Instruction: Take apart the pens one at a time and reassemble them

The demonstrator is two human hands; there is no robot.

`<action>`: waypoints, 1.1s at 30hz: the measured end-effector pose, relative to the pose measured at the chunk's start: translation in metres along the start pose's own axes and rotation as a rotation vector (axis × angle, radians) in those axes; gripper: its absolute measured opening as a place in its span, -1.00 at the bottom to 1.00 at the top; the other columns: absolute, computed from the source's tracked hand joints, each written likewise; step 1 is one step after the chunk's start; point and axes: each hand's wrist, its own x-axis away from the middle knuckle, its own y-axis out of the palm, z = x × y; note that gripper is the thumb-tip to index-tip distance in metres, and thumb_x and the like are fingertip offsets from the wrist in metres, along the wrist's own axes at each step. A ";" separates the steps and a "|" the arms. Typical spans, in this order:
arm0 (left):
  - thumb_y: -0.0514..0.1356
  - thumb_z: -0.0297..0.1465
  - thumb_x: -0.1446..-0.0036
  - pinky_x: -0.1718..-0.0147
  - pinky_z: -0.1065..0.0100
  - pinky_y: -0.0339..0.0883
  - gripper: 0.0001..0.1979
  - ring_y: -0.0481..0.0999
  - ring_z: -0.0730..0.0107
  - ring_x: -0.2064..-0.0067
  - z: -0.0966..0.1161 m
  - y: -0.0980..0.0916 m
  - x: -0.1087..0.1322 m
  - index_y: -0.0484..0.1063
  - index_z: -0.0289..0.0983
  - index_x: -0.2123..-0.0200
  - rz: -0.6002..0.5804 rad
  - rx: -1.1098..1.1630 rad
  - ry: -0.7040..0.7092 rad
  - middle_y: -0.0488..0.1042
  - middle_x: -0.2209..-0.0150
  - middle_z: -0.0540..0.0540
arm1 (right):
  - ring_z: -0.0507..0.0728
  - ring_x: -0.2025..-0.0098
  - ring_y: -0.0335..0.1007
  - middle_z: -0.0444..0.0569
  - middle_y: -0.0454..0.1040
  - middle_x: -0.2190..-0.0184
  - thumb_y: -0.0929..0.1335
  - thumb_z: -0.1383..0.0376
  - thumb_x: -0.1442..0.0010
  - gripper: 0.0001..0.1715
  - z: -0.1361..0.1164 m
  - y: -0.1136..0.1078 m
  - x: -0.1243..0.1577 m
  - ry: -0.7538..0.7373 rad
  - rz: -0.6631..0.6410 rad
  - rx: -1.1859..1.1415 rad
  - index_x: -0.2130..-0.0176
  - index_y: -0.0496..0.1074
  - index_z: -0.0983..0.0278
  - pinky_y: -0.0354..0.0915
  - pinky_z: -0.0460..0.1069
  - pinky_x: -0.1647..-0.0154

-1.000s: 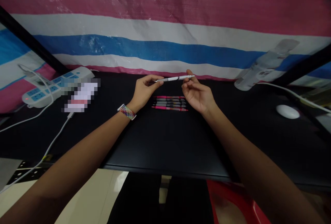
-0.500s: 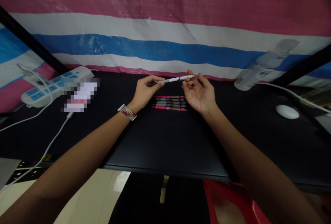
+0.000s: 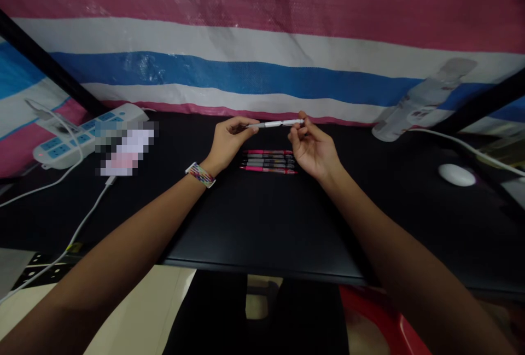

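A white pen (image 3: 281,123) with a grey grip section is held level above the black table. My left hand (image 3: 228,139) pinches its grey end between thumb and fingers. At the other end, my right hand (image 3: 315,148) has its thumb and fingertips closed on the pen's white tip, palm turned partly up. Below the pen, several pens (image 3: 268,162) lie side by side on the table, pink ones at the top and bottom of the row and grey ones between.
A white power strip (image 3: 88,135) and a pixelated phone-like item (image 3: 129,152) with a white cable lie at left. To the right are a clear plastic bottle (image 3: 414,109) and a white mouse (image 3: 456,175). A striped sheet (image 3: 262,38) hangs behind the black table (image 3: 262,223).
My right thumb and fingers have closed on the pen's far end, where they were spread before. The pen is now closer to level.
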 end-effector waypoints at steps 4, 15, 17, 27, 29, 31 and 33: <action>0.50 -0.27 -0.16 0.03 0.18 0.56 -0.80 0.69 0.25 0.13 0.001 0.001 0.000 0.75 -0.19 0.15 -0.015 0.015 -0.008 0.76 0.17 -0.10 | 0.10 0.00 0.68 -0.13 0.68 0.16 0.54 0.18 -0.29 -0.55 -0.002 0.004 0.002 -0.011 0.038 0.087 -0.15 0.59 0.11 0.62 0.07 -0.27; 0.49 -0.27 -0.14 0.08 0.17 0.57 -0.80 0.67 0.24 0.18 -0.003 0.000 -0.002 0.74 -0.18 0.17 -0.002 -0.014 -0.033 0.74 0.22 -0.10 | 0.16 0.00 0.68 -0.10 0.70 0.10 0.53 0.10 -0.30 -0.55 0.000 0.005 0.002 -0.038 0.074 0.234 -0.16 0.60 0.06 0.67 0.14 -0.17; 0.49 -0.28 -0.14 0.08 0.17 0.56 -0.81 0.66 0.25 0.18 -0.003 -0.001 -0.002 0.73 -0.19 0.18 -0.014 -0.028 -0.032 0.74 0.21 -0.11 | 0.16 0.07 0.67 -0.05 0.71 0.14 0.53 0.03 -0.30 -0.59 0.000 0.004 0.003 -0.026 0.089 0.229 -0.07 0.65 0.12 0.66 0.13 -0.15; 0.42 -0.27 -0.26 0.18 0.20 0.47 -0.84 0.62 0.25 0.24 -0.001 -0.003 0.001 0.74 -0.18 0.14 -0.120 -0.205 0.014 0.73 0.23 -0.11 | 0.17 0.18 0.58 -0.06 0.67 0.28 0.61 0.18 -0.10 -0.79 -0.001 -0.006 0.009 -0.255 0.147 0.650 0.21 0.74 0.14 0.56 0.14 0.03; 0.41 -0.24 -0.29 0.15 0.18 0.46 -0.84 0.63 0.21 0.22 0.001 -0.005 0.003 0.75 -0.17 0.17 -0.132 -0.281 0.031 0.74 0.22 -0.12 | 0.21 0.18 0.59 -0.05 0.67 0.30 0.60 0.20 -0.11 -0.83 0.000 -0.010 0.009 -0.299 0.126 0.767 0.23 0.74 0.14 0.54 0.19 0.01; 0.39 -0.27 -0.29 0.09 0.15 0.45 -0.87 0.65 0.18 0.17 0.002 -0.008 0.004 0.75 -0.17 0.20 -0.153 -0.372 0.066 0.75 0.19 -0.12 | 0.24 0.20 0.60 -0.02 0.69 0.30 0.59 0.22 -0.12 -0.86 0.001 -0.013 0.009 -0.306 0.095 0.881 0.24 0.73 0.15 0.53 0.23 -0.01; 0.39 -0.32 -0.27 0.05 0.14 0.44 -0.90 0.66 0.17 0.14 0.003 -0.010 0.006 0.75 -0.16 0.22 -0.173 -0.439 0.088 0.75 0.16 -0.11 | 0.27 0.19 0.62 0.01 0.71 0.28 0.57 0.24 -0.14 -0.89 0.003 -0.015 0.010 -0.304 0.057 0.989 0.25 0.73 0.16 0.52 0.25 -0.02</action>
